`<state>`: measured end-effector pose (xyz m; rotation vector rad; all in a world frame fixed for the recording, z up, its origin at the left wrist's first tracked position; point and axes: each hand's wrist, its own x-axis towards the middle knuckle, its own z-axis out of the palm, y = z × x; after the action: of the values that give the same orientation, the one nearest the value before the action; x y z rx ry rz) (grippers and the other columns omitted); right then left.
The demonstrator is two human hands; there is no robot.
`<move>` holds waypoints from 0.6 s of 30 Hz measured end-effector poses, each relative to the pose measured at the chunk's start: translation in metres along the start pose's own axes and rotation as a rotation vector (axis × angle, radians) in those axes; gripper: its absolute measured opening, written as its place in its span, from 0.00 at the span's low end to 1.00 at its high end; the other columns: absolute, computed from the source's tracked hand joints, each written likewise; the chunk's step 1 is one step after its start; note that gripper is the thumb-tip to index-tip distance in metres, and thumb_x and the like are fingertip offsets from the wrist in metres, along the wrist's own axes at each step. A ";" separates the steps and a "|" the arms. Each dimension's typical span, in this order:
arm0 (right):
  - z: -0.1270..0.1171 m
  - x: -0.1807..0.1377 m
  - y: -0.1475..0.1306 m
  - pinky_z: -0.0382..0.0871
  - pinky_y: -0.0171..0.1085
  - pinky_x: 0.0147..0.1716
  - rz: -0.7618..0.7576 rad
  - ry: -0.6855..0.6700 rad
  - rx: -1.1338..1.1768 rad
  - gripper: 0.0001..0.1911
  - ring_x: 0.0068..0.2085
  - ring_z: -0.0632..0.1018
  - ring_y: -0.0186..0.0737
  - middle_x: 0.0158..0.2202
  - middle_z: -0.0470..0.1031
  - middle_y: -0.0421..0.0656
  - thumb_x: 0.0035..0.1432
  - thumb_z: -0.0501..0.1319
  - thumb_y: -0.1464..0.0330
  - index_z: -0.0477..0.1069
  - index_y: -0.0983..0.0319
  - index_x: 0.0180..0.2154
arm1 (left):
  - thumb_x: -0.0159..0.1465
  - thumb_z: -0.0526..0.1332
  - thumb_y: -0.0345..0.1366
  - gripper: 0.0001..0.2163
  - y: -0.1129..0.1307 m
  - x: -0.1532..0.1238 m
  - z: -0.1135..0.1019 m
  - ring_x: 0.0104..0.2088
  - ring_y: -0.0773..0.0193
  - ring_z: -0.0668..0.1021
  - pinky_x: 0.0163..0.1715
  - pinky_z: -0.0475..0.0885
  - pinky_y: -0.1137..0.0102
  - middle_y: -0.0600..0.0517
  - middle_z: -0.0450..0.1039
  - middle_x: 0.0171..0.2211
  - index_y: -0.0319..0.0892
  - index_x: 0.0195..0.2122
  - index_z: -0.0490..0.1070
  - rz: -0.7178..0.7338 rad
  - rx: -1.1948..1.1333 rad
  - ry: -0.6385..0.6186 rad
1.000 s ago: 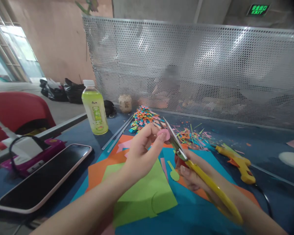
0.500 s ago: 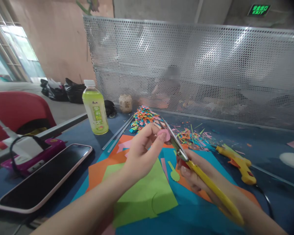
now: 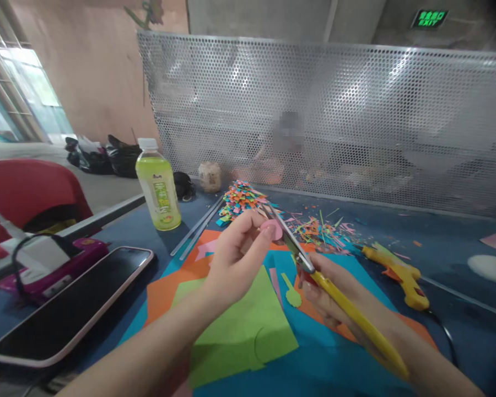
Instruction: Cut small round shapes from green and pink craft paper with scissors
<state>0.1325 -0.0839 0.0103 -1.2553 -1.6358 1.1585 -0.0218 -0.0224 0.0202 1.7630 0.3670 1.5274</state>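
Between thumb and fingers, my left hand [image 3: 242, 256] pinches a small rounded piece of pink paper [image 3: 271, 230]. My right hand [image 3: 330, 286] is wrapped round yellow-handled scissors [image 3: 339, 295], whose metal blades point up and away, right beside the pink piece. Whether the blades touch the paper's edge I cannot tell. Below the hands lies a green paper sheet [image 3: 235, 331] with a curved cut in it, on top of orange paper [image 3: 159, 295] and blue paper [image 3: 281, 364]. A small green paper cutout [image 3: 293, 298] with a round end rests near the scissors.
Behind my hands stands a cone of colourful paper bits [image 3: 242, 198], with paper scraps [image 3: 320, 231] to its right. A yellow glue gun [image 3: 400, 275] lies at right. Left are a drink bottle [image 3: 159, 190], a phone [image 3: 74, 303] and a purple power strip [image 3: 58, 273]. A perforated metal screen [image 3: 334, 121] closes the back.
The whole view has shifted slightly, so things sit a little further left. Both hands keep their grips, and the scissors and pink paper stay close together.
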 end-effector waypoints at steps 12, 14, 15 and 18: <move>-0.006 -0.003 -0.001 0.49 0.29 0.16 -0.027 -0.004 -0.056 0.18 0.19 0.54 0.25 0.22 0.52 0.32 0.54 0.57 0.54 0.53 0.59 0.27 | 0.63 0.54 0.30 0.07 -0.002 0.002 -0.002 0.26 0.72 0.67 0.27 0.64 0.74 0.56 0.64 0.24 0.40 0.27 0.65 -0.024 -0.009 -0.012; -0.008 -0.003 -0.002 0.49 0.30 0.16 -0.030 -0.005 -0.086 0.19 0.20 0.55 0.26 0.22 0.52 0.32 0.53 0.57 0.53 0.53 0.59 0.27 | 0.63 0.54 0.31 0.07 -0.002 0.002 -0.003 0.26 0.72 0.67 0.27 0.63 0.74 0.56 0.64 0.24 0.40 0.26 0.65 -0.028 -0.013 -0.016; -0.008 -0.003 -0.002 0.49 0.30 0.17 -0.029 -0.014 -0.094 0.20 0.20 0.55 0.27 0.22 0.52 0.32 0.53 0.57 0.52 0.53 0.59 0.27 | 0.63 0.54 0.31 0.07 -0.002 0.002 -0.003 0.26 0.72 0.67 0.27 0.63 0.74 0.56 0.64 0.24 0.40 0.26 0.65 -0.026 -0.016 -0.018; -0.007 -0.004 -0.001 0.50 0.31 0.17 -0.035 -0.012 -0.083 0.22 0.21 0.56 0.28 0.23 0.53 0.33 0.52 0.55 0.48 0.53 0.59 0.28 | 0.62 0.55 0.30 0.07 -0.003 0.002 -0.003 0.26 0.72 0.67 0.28 0.64 0.74 0.55 0.64 0.24 0.40 0.26 0.65 -0.022 -0.018 -0.021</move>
<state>0.1395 -0.0859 0.0135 -1.2683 -1.7233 1.0883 -0.0236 -0.0176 0.0197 1.7539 0.3607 1.4914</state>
